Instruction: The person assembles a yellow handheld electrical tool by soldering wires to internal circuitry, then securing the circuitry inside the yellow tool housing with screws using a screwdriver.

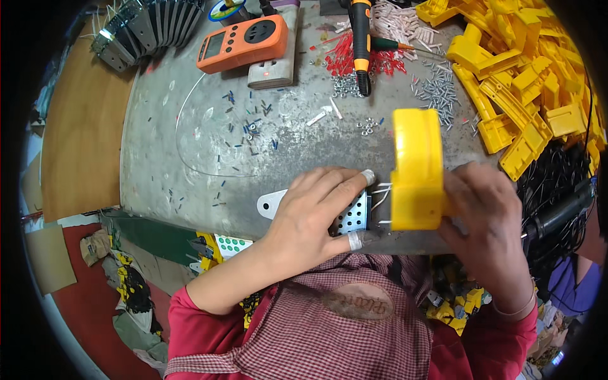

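A perforated silver metal plate [352, 219] lies near the table's front edge, its rounded tongue end pointing left. My left hand [307, 212] is closed over it, thumb and forefinger on its two sides, with white tape on both fingertips. Thin white wires [381, 195] run from the plate's right end toward a yellow plastic housing [417, 168]. That housing stands upright just right of the plate, apart from it. My right hand [486, 212] grips the housing from its right side; some fingers are hidden behind it.
An orange meter [244, 44] rests on a power strip [271, 73] at the back. An orange-and-black electric screwdriver [361, 44] hangs near loose screws [438, 95] and red indicator parts [339, 57]. Yellow housings [525, 82] heap at the right; stacked metal plates [142, 31] sit back left.
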